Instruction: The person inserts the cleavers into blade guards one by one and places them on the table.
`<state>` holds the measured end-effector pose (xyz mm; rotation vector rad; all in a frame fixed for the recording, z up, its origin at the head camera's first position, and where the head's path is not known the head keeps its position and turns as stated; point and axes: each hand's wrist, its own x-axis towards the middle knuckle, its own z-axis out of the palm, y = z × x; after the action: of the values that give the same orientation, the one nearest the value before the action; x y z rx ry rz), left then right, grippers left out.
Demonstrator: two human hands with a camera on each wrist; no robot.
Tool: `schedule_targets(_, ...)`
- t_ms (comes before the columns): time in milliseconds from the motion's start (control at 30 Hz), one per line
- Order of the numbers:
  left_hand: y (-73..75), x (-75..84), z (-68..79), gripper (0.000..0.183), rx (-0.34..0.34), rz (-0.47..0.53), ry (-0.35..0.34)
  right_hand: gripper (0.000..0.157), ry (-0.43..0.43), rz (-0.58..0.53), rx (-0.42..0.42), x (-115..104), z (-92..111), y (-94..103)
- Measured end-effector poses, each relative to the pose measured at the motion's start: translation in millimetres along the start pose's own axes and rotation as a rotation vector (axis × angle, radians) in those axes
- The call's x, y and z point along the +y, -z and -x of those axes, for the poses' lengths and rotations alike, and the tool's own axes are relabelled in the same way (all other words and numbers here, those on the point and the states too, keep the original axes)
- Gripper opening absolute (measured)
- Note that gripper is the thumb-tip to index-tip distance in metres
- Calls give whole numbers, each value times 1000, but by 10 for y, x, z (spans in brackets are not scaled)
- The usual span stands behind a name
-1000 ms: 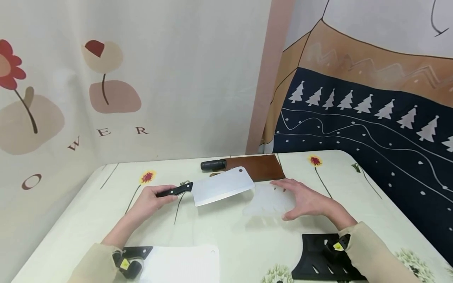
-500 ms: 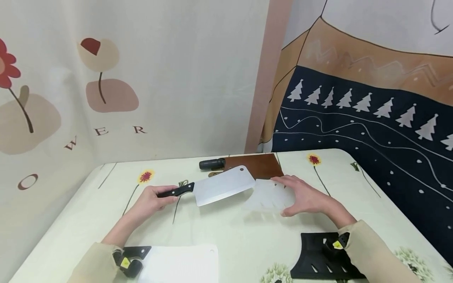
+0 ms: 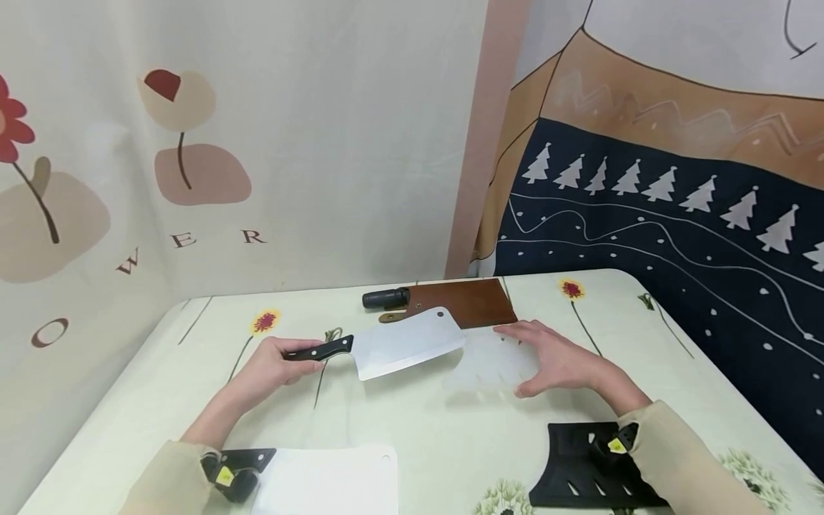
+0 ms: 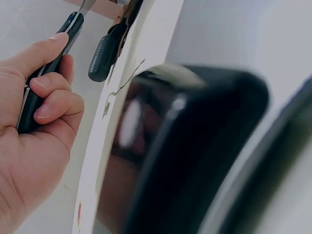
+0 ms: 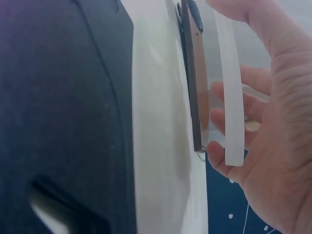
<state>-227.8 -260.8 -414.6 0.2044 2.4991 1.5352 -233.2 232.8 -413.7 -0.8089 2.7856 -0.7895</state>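
Observation:
A cleaver (image 3: 405,345) with a broad silvery blade is held above the table by my left hand (image 3: 264,368), which grips its black riveted handle. In the left wrist view, the thumb lies along that handle (image 4: 31,109) and the fingers curl round it. My right hand (image 3: 566,361) holds a translucent white blade guard (image 3: 483,361) by its right end, thumb below and fingers above. Seen from the right wrist, the guard (image 5: 231,97) is an upright pale strip between thumb and fingers. The blade's far end meets the guard's left edge; whether it sits inside, I cannot tell.
Behind the blade lies a brown leather sheath (image 3: 476,300) with a black handle (image 3: 383,299) sticking out. At front left is another cleaver (image 3: 328,479) with a pale blade. A black slotted blade guard (image 3: 579,465) lies below my right forearm.
The cleaver's blade has dipped slightly at the end nearest the guard. The guard has shifted only a little, and both hands keep their grip.

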Motion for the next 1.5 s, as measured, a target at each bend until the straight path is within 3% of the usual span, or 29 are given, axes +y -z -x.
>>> schedule_targets(533,-8,-16,1,50,-80,57,-22,96,10,-15,-26,52,63,-5)
schedule_targets(1033,36,-57,18,48,-195,68,-73,91,26,-14,-71,94,29,24)
schedule_targets(1267,68,-22,-14,48,-220,75,-84,93,39,-8,-42,100,22,25)
schedule_targets(1500,49,85,-39,47,-240,85,-90,95,-31,-13,28,99,46,59)
